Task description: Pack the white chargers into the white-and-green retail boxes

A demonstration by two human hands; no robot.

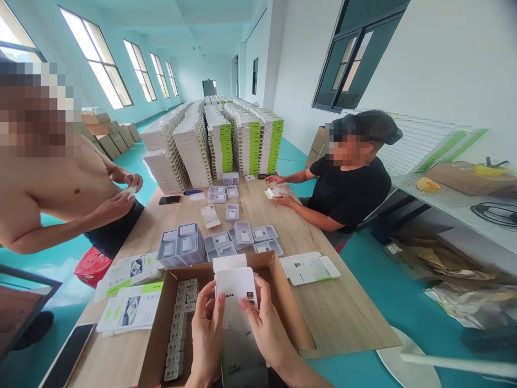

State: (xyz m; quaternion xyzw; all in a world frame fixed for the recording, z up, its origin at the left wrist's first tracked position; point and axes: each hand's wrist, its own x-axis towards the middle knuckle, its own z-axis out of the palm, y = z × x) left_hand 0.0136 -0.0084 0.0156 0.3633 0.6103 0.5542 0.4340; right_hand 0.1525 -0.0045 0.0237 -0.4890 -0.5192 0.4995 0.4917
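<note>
Through the head camera, from my remote station, I have both hands closed on a white carton at 6 o'clock in view, above an open cardboard box on a wooden table. My left hand grips its left edge and my right hand its right, thumbs on the printed face. Clocked from the carton, small white units line the box at 9 o'clock, with printed sleeves outside it at 10. Clear plastic trays stand at 11 o'clock, and a flat carton lies at 2. A co-worker in black sits at 2 o'clock, farther off, another at 10, while stacked white-and-green boxes rise at 12.
</note>
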